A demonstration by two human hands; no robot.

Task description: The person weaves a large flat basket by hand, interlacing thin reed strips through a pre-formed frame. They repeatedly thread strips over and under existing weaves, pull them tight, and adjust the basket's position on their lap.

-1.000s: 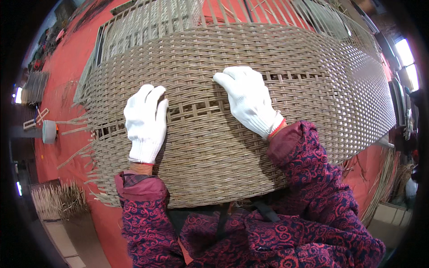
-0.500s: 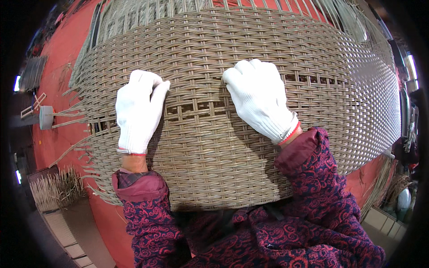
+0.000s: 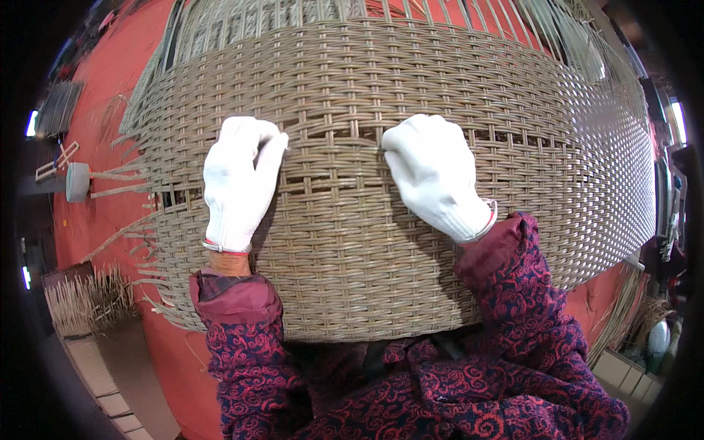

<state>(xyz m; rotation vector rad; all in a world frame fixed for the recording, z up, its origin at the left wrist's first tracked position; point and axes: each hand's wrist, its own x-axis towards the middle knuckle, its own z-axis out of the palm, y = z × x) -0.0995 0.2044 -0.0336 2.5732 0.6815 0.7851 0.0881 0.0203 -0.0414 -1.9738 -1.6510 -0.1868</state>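
A wide woven wicker panel [image 3: 352,264] of brownish-grey strands spreads in front of me. My left hand [image 3: 240,180], in a white knit glove, is closed with thumb and fingers pinched at a band of weave strands left of the middle. To its right, my right hand [image 3: 434,176], gloved the same way, is curled shut on the same band. Between the hands, narrow open slits show on the far and near sides of that band. The fingertips are partly hidden by the gloves, but both press into the weave.
Loose strand ends [image 3: 117,176] stick out along the panel's left edge, beside a pale round object [image 3: 77,182]. Bare upright stakes [image 3: 506,26] extend past the far edge. Red floor [image 3: 95,110] shows around the panel. A bundle of cut sticks [image 3: 92,297] lies at lower left.
Both hands have shifted slightly right, the right one also nearer me. The strands between them have slid toward me, narrowing the near gap and opening one on the far side.
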